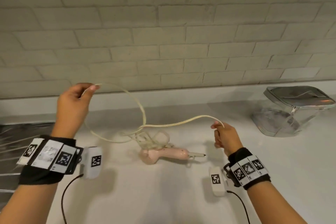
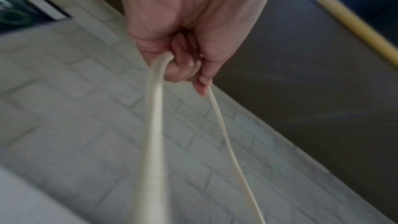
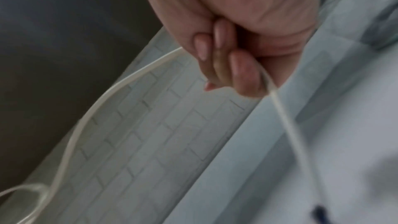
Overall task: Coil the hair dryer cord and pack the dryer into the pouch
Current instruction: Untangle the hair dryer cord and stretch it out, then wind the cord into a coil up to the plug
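A: Holding the cord (image 1: 169, 123) at two places: left hand (image 1: 72, 107) raised, fingers (image 2: 185, 69) curled round it; right hand (image 1: 225, 138) lower, fingers (image 3: 243, 72) pinching it.

B: And the dryer?

A: Pink hair dryer (image 1: 163, 153) lies on the white surface (image 1: 163, 196) between the hands, apart from both, beside tangled loops. Silver pouch (image 1: 292, 109) stands far right, near the wall.
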`<state>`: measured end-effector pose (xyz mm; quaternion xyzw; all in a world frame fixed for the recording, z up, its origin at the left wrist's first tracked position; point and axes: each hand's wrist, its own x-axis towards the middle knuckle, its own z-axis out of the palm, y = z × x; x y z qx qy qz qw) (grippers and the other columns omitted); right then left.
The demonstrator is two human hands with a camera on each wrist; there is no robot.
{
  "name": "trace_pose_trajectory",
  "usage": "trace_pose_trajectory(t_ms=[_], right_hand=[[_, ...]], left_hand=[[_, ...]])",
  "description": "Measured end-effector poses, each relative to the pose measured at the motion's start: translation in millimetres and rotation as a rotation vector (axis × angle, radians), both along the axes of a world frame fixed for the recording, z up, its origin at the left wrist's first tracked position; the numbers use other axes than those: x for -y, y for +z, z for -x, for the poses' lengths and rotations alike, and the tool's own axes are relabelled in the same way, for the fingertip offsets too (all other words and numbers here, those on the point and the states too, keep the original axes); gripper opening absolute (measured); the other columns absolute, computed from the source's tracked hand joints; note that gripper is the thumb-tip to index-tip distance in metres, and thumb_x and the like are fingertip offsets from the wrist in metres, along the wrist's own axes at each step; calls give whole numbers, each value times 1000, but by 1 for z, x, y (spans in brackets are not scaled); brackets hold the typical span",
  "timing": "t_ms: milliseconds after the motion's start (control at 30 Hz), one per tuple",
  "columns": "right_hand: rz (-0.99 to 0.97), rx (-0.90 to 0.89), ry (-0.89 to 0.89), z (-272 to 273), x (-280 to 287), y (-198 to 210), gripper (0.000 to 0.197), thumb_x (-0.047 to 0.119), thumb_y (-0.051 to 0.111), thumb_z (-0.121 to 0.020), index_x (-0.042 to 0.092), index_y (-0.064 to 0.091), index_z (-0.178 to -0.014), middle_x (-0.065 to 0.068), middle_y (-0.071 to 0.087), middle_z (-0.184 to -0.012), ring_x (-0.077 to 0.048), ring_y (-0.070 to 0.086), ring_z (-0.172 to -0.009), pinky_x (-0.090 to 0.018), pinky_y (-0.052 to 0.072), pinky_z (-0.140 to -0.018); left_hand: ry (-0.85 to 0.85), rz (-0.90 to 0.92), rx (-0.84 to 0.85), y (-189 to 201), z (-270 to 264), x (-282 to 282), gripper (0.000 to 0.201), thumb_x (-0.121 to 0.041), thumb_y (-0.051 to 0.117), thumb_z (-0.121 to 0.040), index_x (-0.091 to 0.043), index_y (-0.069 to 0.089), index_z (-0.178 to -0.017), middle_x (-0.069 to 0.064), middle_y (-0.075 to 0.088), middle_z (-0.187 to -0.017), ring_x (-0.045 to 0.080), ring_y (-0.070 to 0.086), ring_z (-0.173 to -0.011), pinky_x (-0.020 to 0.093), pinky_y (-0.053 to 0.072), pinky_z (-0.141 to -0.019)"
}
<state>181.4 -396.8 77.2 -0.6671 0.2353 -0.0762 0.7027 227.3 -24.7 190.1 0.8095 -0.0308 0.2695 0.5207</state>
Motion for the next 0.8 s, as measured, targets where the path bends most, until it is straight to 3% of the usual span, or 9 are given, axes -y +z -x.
trace_pose_trajectory(t_ms=[33,100,133,233,333,500,600,733,800], right_hand=[[34,-36,-13,-2,5,-6,25,1,35,-88,9,53,-73,6,33,-26,-9,25,-23,-17,24,-35],[17,-106,-69,-4,16,-21,25,1,35,-89,10,53,-74,4,34,-24,-8,26,-21,-20,25,-37],[-54,-137,-108,-6,23,-29,25,4,34,-91,10,52,-74,4,33,-23,-8,25,-20,-19,25,-36],[-322,-190,-207,-7,41,-47,31,17,29,-98,13,46,-72,7,30,-24,-7,20,-19,-6,19,-32],[-334,-252,-242,-13,48,-58,33,17,27,-98,14,44,-69,5,31,-22,-6,19,-17,-4,18,-31],[-376,-313,-272,-14,56,-74,35,9,20,-96,14,41,-68,4,37,-23,-9,21,-17,-7,16,-28],[-402,-337,-344,-6,69,-78,33,8,21,-96,14,39,-68,-3,49,-49,-13,42,-38,-20,35,-37],[-225,-408,-224,2,70,-86,33,13,26,-97,14,40,-67,1,37,-25,-10,26,-19,-8,24,-29],[-122,-421,-105,2,63,-88,24,10,41,-92,9,48,-69,-1,44,-31,-15,34,-26,-18,32,-34]], left_hand=[[61,7,-13,-9,0,-13,17,-27,52,-90,-29,68,-84,-11,68,-62,3,51,-52,24,43,-59],[163,14,-30,-26,0,-33,22,-25,49,-91,-14,67,-98,23,68,-90,36,54,-72,38,42,-70],[201,14,-36,-34,0,-42,24,-24,48,-92,-8,64,-101,29,64,-92,39,51,-73,37,40,-71],[298,-29,-110,-57,-2,-60,29,-24,46,-93,-2,61,-105,17,58,-81,24,49,-66,33,37,-70],[394,-8,-196,-78,-6,-70,29,-21,46,-92,0,61,-105,26,62,-99,37,57,-91,36,38,-78],[596,67,-415,-122,-9,-92,35,-23,46,-92,4,58,-111,33,59,-114,46,53,-106,46,40,-91],[691,74,-537,-138,-6,-111,35,-23,44,-92,0,58,-114,33,57,-117,48,51,-108,48,39,-92],[456,-84,-741,-162,-2,-127,34,-25,50,-90,2,62,-108,31,62,-107,46,56,-96,49,44,-88],[338,-113,-851,-177,-4,-126,33,-19,53,-89,1,58,-114,27,61,-115,44,57,-105,47,45,-93]])
